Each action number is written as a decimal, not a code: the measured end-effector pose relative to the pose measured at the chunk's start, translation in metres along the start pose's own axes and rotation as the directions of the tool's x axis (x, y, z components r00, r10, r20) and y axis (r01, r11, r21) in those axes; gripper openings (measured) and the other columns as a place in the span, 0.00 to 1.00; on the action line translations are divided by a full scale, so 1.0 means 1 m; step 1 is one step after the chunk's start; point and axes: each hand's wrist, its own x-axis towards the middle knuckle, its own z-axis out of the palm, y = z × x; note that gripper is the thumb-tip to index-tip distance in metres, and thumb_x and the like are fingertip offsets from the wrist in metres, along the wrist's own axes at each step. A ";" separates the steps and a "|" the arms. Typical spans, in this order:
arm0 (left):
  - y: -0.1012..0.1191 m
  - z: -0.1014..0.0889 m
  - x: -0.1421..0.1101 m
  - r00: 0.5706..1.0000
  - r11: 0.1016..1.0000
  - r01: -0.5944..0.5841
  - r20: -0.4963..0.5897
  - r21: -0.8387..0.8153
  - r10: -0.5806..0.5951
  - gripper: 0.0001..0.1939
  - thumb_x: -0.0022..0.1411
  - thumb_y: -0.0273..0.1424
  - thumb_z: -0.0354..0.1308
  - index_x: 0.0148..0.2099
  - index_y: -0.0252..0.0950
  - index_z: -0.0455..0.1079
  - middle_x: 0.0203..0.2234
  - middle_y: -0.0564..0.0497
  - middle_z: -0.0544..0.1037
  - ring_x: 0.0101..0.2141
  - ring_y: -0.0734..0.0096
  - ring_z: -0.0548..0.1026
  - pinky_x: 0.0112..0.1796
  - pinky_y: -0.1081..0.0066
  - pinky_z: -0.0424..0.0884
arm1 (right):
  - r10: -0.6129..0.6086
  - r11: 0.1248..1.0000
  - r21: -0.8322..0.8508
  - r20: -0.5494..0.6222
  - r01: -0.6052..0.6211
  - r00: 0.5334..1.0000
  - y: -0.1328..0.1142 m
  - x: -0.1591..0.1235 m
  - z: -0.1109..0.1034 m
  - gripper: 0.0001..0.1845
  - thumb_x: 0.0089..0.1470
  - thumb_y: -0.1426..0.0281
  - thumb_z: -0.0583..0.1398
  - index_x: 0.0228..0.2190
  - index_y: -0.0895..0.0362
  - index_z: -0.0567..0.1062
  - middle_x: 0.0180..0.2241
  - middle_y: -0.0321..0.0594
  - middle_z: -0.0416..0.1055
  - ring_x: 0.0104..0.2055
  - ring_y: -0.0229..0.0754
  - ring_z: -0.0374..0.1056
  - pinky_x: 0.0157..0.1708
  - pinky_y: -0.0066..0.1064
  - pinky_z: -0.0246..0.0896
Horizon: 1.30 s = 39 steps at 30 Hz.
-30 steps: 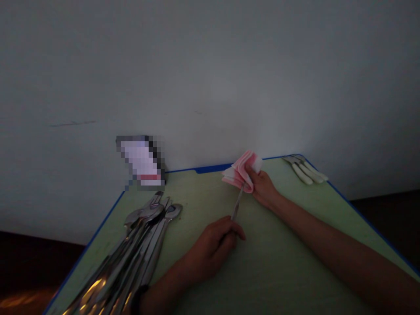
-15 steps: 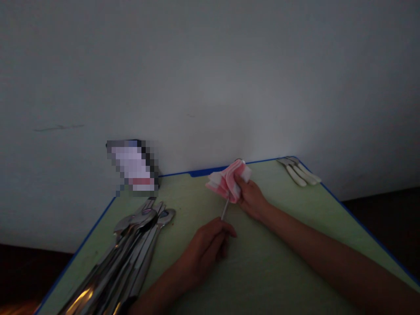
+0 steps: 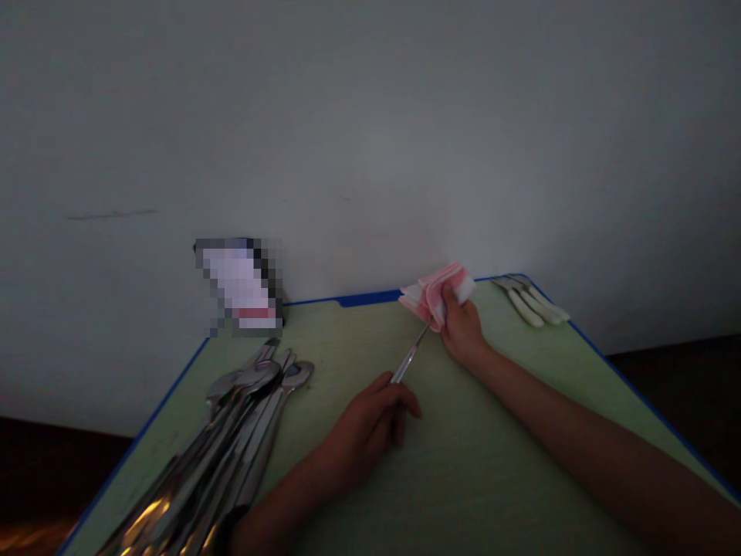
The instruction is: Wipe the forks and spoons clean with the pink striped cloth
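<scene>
My left hand (image 3: 370,425) is closed around the handle of a piece of metal cutlery (image 3: 411,357), which slants up and away to the right. The far end of it disappears into a pink and white cloth (image 3: 435,297), so I cannot make out its kind. My right hand (image 3: 463,328) pinches that folded cloth around the cutlery, thumb on top. Both hands are above the green table, near its middle. Left of my left hand lies a pile of metal spoons and forks (image 3: 243,417), its near end partly behind my left forearm.
The green table (image 3: 336,340) has a blue edge and stands against a grey wall (image 3: 370,139). At the back left a phone with a blurred screen (image 3: 240,282) leans on the wall. Several white-handled forks (image 3: 529,301) lie in the back right corner.
My right hand and the cloth have moved up and right, away from my left hand. More of the cutlery's shaft now shows between the hands. The view has shifted slightly.
</scene>
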 end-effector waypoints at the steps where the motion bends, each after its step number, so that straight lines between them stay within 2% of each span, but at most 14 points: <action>1: -0.002 0.000 0.001 1.000 0.999 0.014 0.000 -0.033 -0.014 0.13 0.64 0.23 0.40 0.40 0.35 0.65 0.22 0.55 0.65 0.22 0.77 0.65 0.24 0.77 0.62 | -0.002 0.999 0.054 -0.043 0.004 0.999 0.000 -0.003 0.003 0.20 0.42 0.53 0.61 0.28 0.57 0.69 0.23 0.34 0.70 0.27 0.36 0.65 0.25 0.27 0.59; 4: -0.005 0.002 0.004 0.997 0.982 0.072 -0.014 -0.177 -0.076 0.11 0.67 0.28 0.39 0.46 0.36 0.61 0.23 0.56 0.67 0.19 0.79 0.66 0.22 0.77 0.65 | 0.079 0.971 0.232 -0.108 -0.052 0.991 -0.003 -0.015 0.015 0.16 0.42 0.57 0.63 0.26 0.57 0.70 0.23 0.33 0.70 0.24 0.34 0.64 0.26 0.26 0.60; 7: -0.003 0.001 0.007 0.989 0.938 0.097 -0.073 -0.333 -0.129 0.13 0.68 0.33 0.38 0.52 0.39 0.54 0.37 0.49 0.69 0.20 0.80 0.71 0.21 0.76 0.69 | 0.171 0.940 0.313 -0.087 -0.136 0.981 -0.005 -0.027 0.023 0.12 0.43 0.60 0.63 0.25 0.56 0.71 0.22 0.33 0.69 0.22 0.33 0.63 0.23 0.26 0.59; 9: 0.000 0.000 0.009 0.982 0.916 0.097 -0.111 -0.389 -0.151 0.14 0.68 0.35 0.40 0.55 0.41 0.49 0.42 0.47 0.69 0.21 0.79 0.74 0.20 0.76 0.70 | 0.186 0.929 0.335 -0.063 -0.155 0.980 -0.008 -0.030 0.024 0.11 0.44 0.61 0.63 0.26 0.57 0.71 0.23 0.34 0.70 0.23 0.33 0.64 0.23 0.25 0.60; 11: 0.002 -0.003 0.010 0.973 0.912 0.111 -0.145 -0.394 -0.181 0.16 0.67 0.36 0.43 0.54 0.42 0.47 0.39 0.48 0.71 0.20 0.77 0.74 0.19 0.76 0.69 | 0.185 0.926 0.340 -0.038 -0.161 0.982 -0.010 -0.031 0.024 0.11 0.45 0.62 0.63 0.27 0.57 0.72 0.25 0.35 0.72 0.24 0.34 0.65 0.25 0.26 0.61; 13: 0.003 -0.006 0.011 0.960 0.927 0.155 -0.171 -0.342 -0.224 0.14 0.65 0.37 0.46 0.50 0.38 0.53 0.33 0.51 0.74 0.19 0.77 0.73 0.19 0.77 0.66 | 0.171 0.929 0.334 -0.012 -0.158 0.985 -0.012 -0.029 0.022 0.11 0.45 0.61 0.63 0.28 0.57 0.73 0.26 0.36 0.72 0.26 0.35 0.66 0.27 0.27 0.62; 15: 0.003 -0.008 0.012 0.955 0.952 0.208 -0.163 -0.226 -0.248 0.11 0.64 0.37 0.48 0.40 0.34 0.63 0.24 0.54 0.73 0.18 0.78 0.70 0.19 0.78 0.64 | 0.146 0.936 0.320 0.025 -0.146 0.989 -0.013 -0.026 0.021 0.12 0.45 0.61 0.62 0.28 0.57 0.73 0.28 0.37 0.73 0.28 0.36 0.67 0.30 0.28 0.63; 16: 0.003 -0.009 0.012 0.956 0.961 0.227 -0.151 -0.160 -0.251 0.13 0.64 0.37 0.48 0.35 0.33 0.65 0.20 0.55 0.72 0.17 0.79 0.69 0.20 0.78 0.63 | 0.128 0.942 0.307 0.040 -0.135 0.991 -0.012 -0.025 0.020 0.12 0.45 0.61 0.62 0.28 0.57 0.73 0.29 0.38 0.73 0.29 0.36 0.67 0.31 0.28 0.63; 18: 0.005 -0.009 0.011 0.960 0.969 0.239 -0.138 -0.062 -0.246 0.17 0.64 0.37 0.47 0.28 0.33 0.67 0.16 0.56 0.70 0.18 0.79 0.67 0.22 0.78 0.63 | 0.096 0.964 0.244 0.053 -0.106 0.994 -0.009 -0.025 0.019 0.14 0.45 0.59 0.62 0.27 0.57 0.72 0.27 0.38 0.72 0.27 0.36 0.66 0.30 0.29 0.62; 21: 0.007 -0.008 0.012 0.957 0.970 0.241 -0.159 -0.020 -0.241 0.18 0.64 0.36 0.47 0.26 0.33 0.68 0.17 0.55 0.70 0.18 0.79 0.67 0.22 0.79 0.63 | 0.045 0.999 0.012 0.058 -0.046 0.997 -0.004 -0.033 0.019 0.19 0.45 0.54 0.60 0.22 0.58 0.70 0.20 0.34 0.66 0.21 0.34 0.60 0.23 0.27 0.56; 24: 0.008 -0.008 0.011 0.949 0.964 0.267 -0.169 -0.019 -0.266 0.18 0.64 0.37 0.47 0.26 0.34 0.68 0.15 0.56 0.70 0.17 0.79 0.66 0.21 0.79 0.61 | -0.012 0.969 -0.244 0.067 0.028 0.998 0.000 -0.046 0.020 0.23 0.48 0.51 0.56 0.18 0.58 0.65 0.16 0.32 0.59 0.19 0.32 0.52 0.19 0.25 0.48; 27: 0.007 -0.008 0.011 0.937 0.957 0.284 -0.196 -0.057 -0.290 0.18 0.63 0.38 0.48 0.26 0.34 0.67 0.17 0.56 0.71 0.17 0.79 0.67 0.20 0.79 0.61 | -0.047 0.926 -0.369 0.089 0.077 0.995 -0.002 -0.059 0.023 0.25 0.50 0.50 0.53 0.17 0.57 0.62 0.15 0.31 0.55 0.18 0.31 0.49 0.17 0.25 0.44; 33: 0.005 -0.007 0.012 0.932 0.952 0.270 -0.212 -0.142 -0.295 0.18 0.63 0.39 0.49 0.26 0.34 0.67 0.17 0.55 0.72 0.16 0.78 0.68 0.19 0.79 0.63 | -0.023 0.883 -0.463 0.127 0.080 0.992 -0.009 -0.077 0.032 0.25 0.50 0.49 0.53 0.17 0.57 0.60 0.15 0.31 0.53 0.18 0.31 0.49 0.16 0.25 0.43; 39: 0.005 -0.007 0.016 0.923 0.949 0.267 -0.239 -0.169 -0.302 0.18 0.62 0.38 0.49 0.26 0.33 0.68 0.16 0.54 0.72 0.16 0.78 0.68 0.19 0.78 0.65 | 0.011 0.878 -0.473 0.171 0.072 0.985 -0.006 -0.090 0.040 0.24 0.49 0.50 0.54 0.19 0.58 0.65 0.16 0.32 0.57 0.19 0.32 0.52 0.18 0.24 0.48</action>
